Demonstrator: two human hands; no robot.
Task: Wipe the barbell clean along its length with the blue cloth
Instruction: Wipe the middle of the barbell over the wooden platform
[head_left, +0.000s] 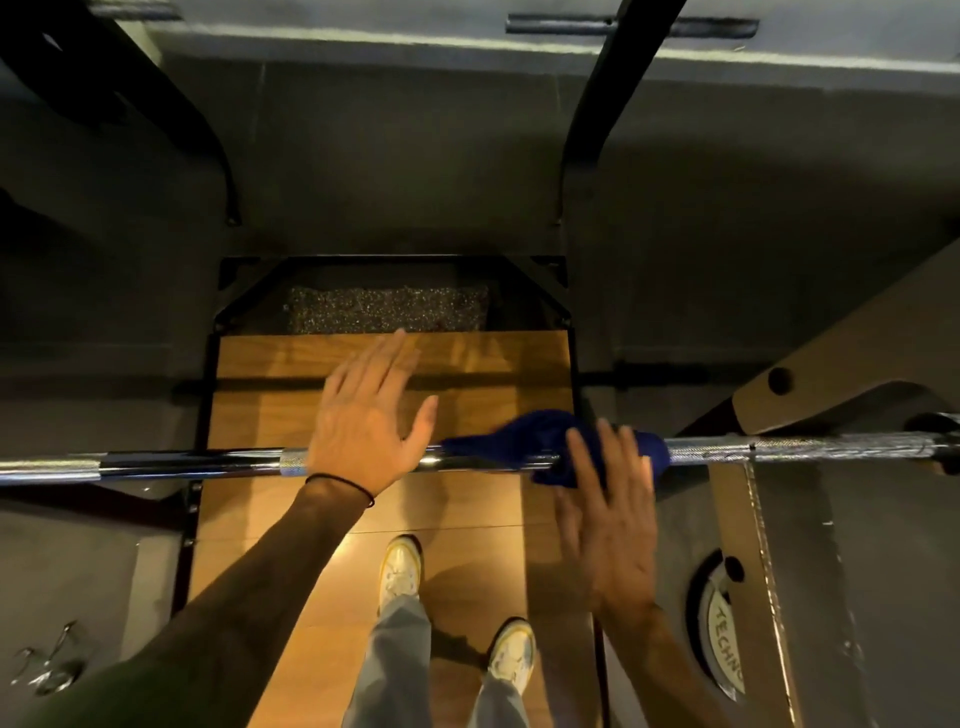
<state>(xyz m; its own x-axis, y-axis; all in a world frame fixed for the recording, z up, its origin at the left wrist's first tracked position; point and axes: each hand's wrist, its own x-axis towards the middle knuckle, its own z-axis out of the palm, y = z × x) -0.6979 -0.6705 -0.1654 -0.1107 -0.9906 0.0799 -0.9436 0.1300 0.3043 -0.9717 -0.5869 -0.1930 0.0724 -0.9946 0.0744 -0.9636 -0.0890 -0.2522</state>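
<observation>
A chrome barbell (208, 464) runs left to right across the view at about waist height. A dark blue cloth (524, 441) is draped over the bar right of centre. My right hand (605, 509) hovers with straight, spread fingers, its fingertips over the cloth's right part. Over the middle of the bar lies my left hand (366, 421), flat with fingers straight and a thin black band on its wrist, just left of the cloth. Neither hand grips anything.
Below lies a wooden lifting platform (467, 509) in a black frame, with my two white shoes (400, 571) on it. Tan rack uprights (748, 571) and a weight plate (724, 644) stand at right. Dark rack arms rise at the back. Metal clips (47, 670) lie bottom left.
</observation>
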